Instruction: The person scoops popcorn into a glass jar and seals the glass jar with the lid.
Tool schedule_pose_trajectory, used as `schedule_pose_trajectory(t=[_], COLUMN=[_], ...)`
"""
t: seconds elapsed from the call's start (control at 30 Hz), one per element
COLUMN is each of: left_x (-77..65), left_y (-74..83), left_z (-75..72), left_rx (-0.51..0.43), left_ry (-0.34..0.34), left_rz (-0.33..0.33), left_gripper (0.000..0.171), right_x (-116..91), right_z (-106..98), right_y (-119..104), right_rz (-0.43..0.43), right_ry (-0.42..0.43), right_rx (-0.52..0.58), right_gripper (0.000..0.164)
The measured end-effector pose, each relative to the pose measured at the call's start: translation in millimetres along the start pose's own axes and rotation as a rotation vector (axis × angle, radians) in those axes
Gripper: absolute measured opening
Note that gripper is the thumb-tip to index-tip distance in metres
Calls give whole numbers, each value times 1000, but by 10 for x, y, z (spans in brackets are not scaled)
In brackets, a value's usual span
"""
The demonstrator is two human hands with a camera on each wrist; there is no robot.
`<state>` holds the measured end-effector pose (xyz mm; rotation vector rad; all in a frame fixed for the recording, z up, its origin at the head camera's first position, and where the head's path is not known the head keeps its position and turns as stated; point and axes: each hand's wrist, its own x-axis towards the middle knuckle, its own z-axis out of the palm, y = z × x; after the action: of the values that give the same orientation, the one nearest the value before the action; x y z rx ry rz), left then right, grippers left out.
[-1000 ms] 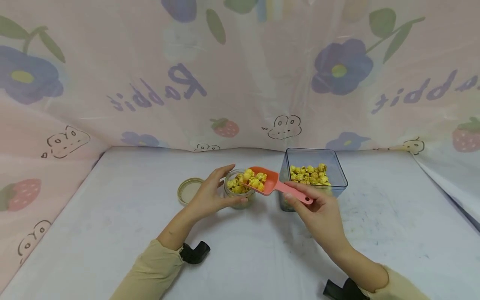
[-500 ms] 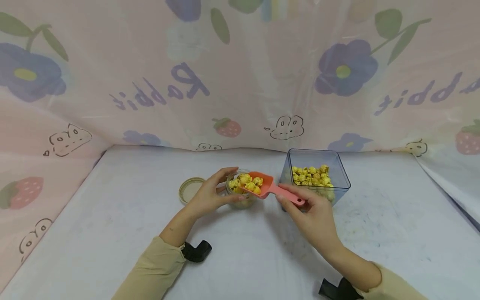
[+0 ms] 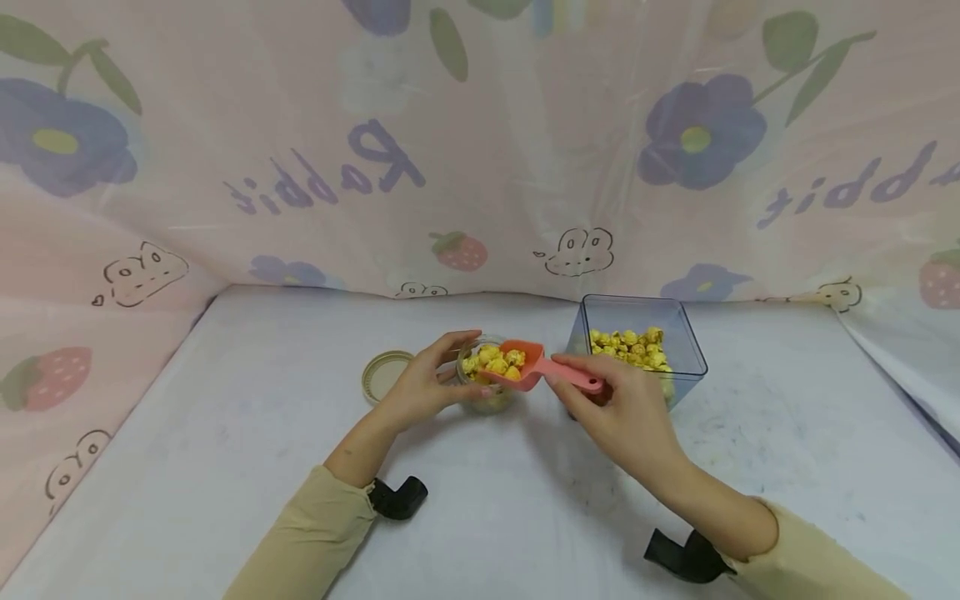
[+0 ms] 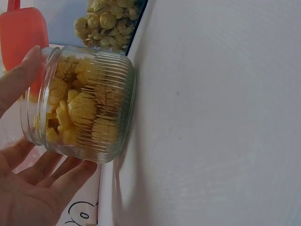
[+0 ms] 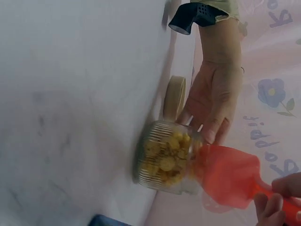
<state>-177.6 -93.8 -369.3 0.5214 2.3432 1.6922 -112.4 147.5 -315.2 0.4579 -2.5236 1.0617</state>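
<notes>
My left hand (image 3: 420, 387) grips a small ribbed glass jar (image 4: 89, 106), its thumb on one side near the rim and fingers on the other. Yellow popcorn (image 4: 82, 108) fills much of the jar, which stands upright on the table. The right hand (image 3: 633, 412) pinches the handle of a coral-pink scoop (image 3: 532, 369), whose tip lies over the jar's mouth. Several popcorn pieces (image 3: 495, 360) sit at the scoop's front; which are in the scoop and which in the jar is hard to tell. Through the right wrist view, the scoop (image 5: 230, 176) meets the jar's rim.
Right of the jar stands a clear bluish square container (image 3: 686, 342) with more popcorn (image 3: 633, 346). A round lid (image 3: 385, 375) lies flat behind the left hand. A printed curtain (image 3: 480, 167) hangs along the back of the white table (image 3: 510, 517).
The scoop has moved a little further over the jar and its handle has swung slightly. The left hand keeps its grip on the jar. The whole head view has shifted slightly.
</notes>
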Motion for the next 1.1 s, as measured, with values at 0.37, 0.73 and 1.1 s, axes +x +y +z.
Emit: schedule_pose_trajectory(t=[0.37,0.73,1.1], left_x=[7,12,16], left_y=[-25,-7,-17], left_z=[16,15,9], left_rx=[-13,-15,-2], left_ry=[3,4,10], left_rz=[-17,-4,-19], left_gripper=[74,75,75], right_x=[42,106,91], right_z=[-98,-253,-282], right_y=[-24,-69,-43], right_rz=[-22,-64,-55], right_ry=[-10,-5,10], right_rx=[-15,2,1], right_gripper=[21,18,20])
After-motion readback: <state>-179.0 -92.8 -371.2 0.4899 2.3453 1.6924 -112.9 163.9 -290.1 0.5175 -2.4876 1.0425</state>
